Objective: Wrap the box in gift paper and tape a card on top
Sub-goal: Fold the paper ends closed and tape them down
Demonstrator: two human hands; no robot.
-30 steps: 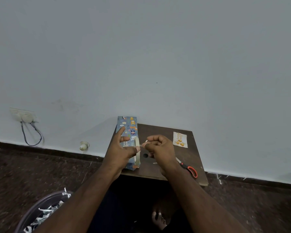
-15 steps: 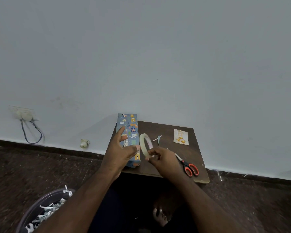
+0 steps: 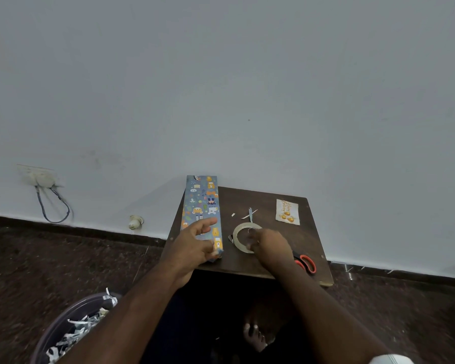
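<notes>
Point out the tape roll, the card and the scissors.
tape roll [image 3: 237, 233], head view, left side of the ring.
card [image 3: 287, 212], head view, middle of its printed face.
scissors [image 3: 307, 264], head view, on the orange handle loop.

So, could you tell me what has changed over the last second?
The right hand brought the tape roll down from the left hand, laying it flat on the table. The left hand stays on the wrapped box; card and scissors unmoved.
</notes>
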